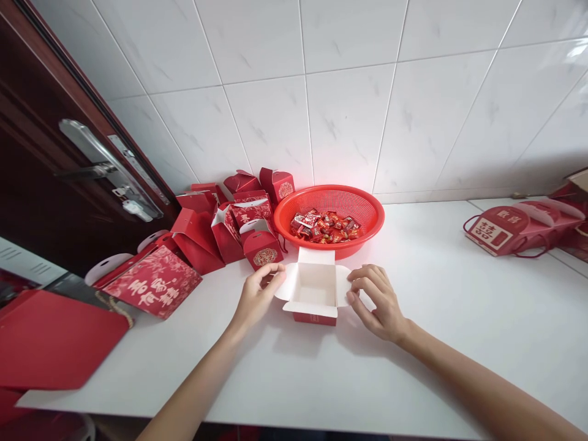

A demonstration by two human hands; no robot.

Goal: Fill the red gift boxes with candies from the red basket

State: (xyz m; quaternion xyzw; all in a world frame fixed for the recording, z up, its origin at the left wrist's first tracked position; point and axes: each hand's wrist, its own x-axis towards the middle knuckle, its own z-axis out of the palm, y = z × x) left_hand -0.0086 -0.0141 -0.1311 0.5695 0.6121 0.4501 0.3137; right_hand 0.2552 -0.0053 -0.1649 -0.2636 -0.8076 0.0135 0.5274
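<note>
A small gift box (pixel 315 318), red outside and white inside, stands on the white table with its flaps spread and nothing inside. My left hand (pixel 258 293) pinches the edge of its left flap between thumb and fingers. On the opposite side, my right hand (pixel 379 302) has its curled thumb and fingertips on the right flap. Just behind the box sits a red plastic basket (pixel 374 223), partly filled with candies (pixel 324 226) in red wrappers.
Several folded red boxes (pixel 195 239) crowd the left side, with a patterned gift bag (pixel 147 282) before them. A large red bag (pixel 55 340) lies at the near left. More red boxes (pixel 505 229) stand at far right. A tiled wall (pixel 349 122) backs the table (pixel 441 373); a dark door (pixel 46 177) is at left.
</note>
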